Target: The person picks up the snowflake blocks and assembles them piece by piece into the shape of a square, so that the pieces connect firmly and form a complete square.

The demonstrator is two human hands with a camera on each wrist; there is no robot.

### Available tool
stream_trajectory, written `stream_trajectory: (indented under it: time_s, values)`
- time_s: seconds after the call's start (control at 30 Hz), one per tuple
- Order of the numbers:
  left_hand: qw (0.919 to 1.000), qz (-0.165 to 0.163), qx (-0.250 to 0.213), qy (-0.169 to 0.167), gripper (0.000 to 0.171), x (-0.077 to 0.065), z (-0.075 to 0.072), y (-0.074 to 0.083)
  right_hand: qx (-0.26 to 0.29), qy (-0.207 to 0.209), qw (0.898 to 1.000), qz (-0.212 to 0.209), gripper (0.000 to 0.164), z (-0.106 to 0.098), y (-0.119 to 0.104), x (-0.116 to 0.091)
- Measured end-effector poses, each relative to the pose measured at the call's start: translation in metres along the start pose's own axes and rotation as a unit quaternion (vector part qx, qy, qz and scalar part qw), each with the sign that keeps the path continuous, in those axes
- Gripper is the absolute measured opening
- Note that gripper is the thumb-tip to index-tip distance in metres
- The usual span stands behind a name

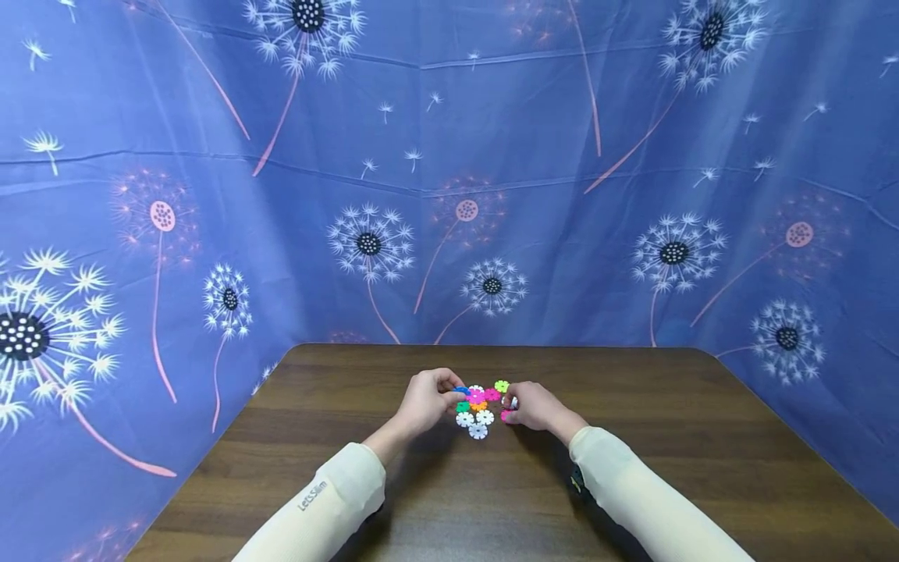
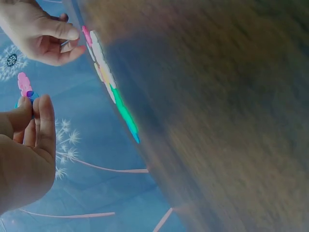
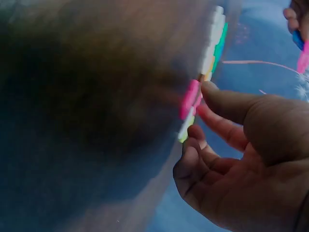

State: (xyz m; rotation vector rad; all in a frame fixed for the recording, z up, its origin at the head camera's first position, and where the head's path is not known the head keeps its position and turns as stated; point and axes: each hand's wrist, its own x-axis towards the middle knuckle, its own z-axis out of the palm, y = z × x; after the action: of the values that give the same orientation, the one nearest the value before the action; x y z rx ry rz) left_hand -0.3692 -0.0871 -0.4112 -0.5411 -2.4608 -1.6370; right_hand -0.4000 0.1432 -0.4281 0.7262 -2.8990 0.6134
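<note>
From my remote station I list the scene by size. A blue backdrop cloth (image 1: pixel 555 304), printed with white and pink dandelions, spans the far side. In front of it I have a brown wooden table (image 1: pixel 351 382). A left sleeve (image 1: pixel 309 507) and a right sleeve (image 1: pixel 646 499), both cream, extend over it from the near side; the left one carries dark lettering.

Left hand (image 1: pixel 424 400): raised above the table, thumb and fingers pinching a blue disc (image 1: pixel 460 389). A pink disc (image 1: pixel 476 396) meets the blue disc and is carried clear of the surface with it.

Right hand (image 1: pixel 537 406): low, at the right side of the loose parts, thumb and fingers bent but apart, nothing grasped that I can make out. The right wrist view is blurred; I cannot tell whether the fingertips touch the near magenta disc (image 1: pixel 506 416) beside them.

Loose parts, all small and notched: three white discs (image 1: pixel 478 431) lie in a triangle nearest the person. A green disc (image 1: pixel 462 407) and an orange disc (image 1: pixel 479 406) lie just beyond them. A far magenta disc (image 1: pixel 492 395) lies right of the held pair, and a yellow-green disc (image 1: pixel 502 385) lies beyond it, near the right hand
</note>
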Motion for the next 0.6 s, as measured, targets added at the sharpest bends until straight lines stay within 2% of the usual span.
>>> stream_trajectory:
  time_s: [0.13, 0.33, 0.47, 0.53, 0.6]
  values:
    - [0.9999, -0.005, 0.014, -0.002, 0.008, -0.002, 0.001, 0.001, -0.026, -0.002, 1.0, -0.003, 0.022, 0.003, 0.001, -0.003]
    - [0.9996, -0.008, 0.025, -0.011, 0.008, -0.005, 0.001, 0.003, -0.009, -0.019, 1.0, 0.02, 0.028, -0.001, -0.002, -0.005]
    - [0.9992, -0.011, 0.036, -0.014, 0.007, -0.005, 0.001, 0.004, 0.04, -0.028, 0.998, 0.031, 0.033, -0.004, -0.003, -0.008]
    - [0.9992, -0.011, 0.036, -0.015, 0.007, -0.005, 0.001, 0.003, 0.079, -0.034, 0.996, 0.028, 0.033, -0.003, -0.003, -0.011]
    - [0.9993, -0.011, 0.032, -0.017, 0.007, -0.005, 0.002, 0.003, 0.136, -0.044, 0.989, 0.027, 0.031, -0.003, -0.002, -0.014]
